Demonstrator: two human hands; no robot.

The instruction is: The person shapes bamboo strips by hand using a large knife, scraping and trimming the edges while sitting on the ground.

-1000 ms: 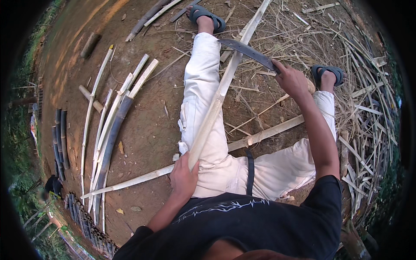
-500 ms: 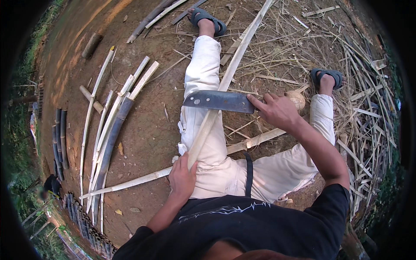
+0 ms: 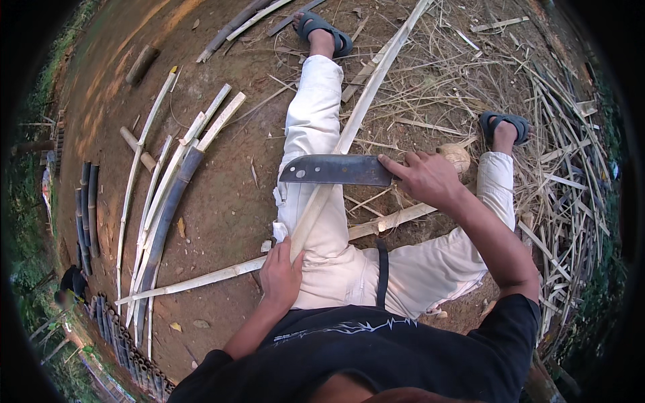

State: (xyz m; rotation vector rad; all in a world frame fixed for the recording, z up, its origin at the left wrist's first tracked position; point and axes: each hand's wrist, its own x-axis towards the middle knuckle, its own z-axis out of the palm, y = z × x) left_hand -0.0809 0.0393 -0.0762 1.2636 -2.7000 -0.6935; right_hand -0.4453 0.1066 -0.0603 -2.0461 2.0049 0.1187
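A long split bamboo strip (image 3: 368, 98) runs from my lap up across my left leg toward the far ground. My left hand (image 3: 281, 274) is closed around its near end, beside my left thigh. In my right hand (image 3: 430, 177) is a broad, dark-bladed machete (image 3: 339, 170), with the index finger stretched along the back of the blade. The blade lies crosswise over the strip, above my left knee, its tip pointing left. My fingers hide most of the machete's handle; a round pale wooden piece (image 3: 455, 158) shows just beyond that hand.
Another bamboo strip (image 3: 215, 275) lies crosswise beneath my legs. To the left lie several bamboo lengths (image 3: 168, 215), a short log (image 3: 142, 65) and stacked dark poles (image 3: 127, 349). Shavings (image 3: 430, 87) litter the ground ahead, and a heap of split slats (image 3: 564, 195) borders the right.
The machete and my right hand have come slightly nearer along the strip toward my body. My left hand keeps its grip on the near end.
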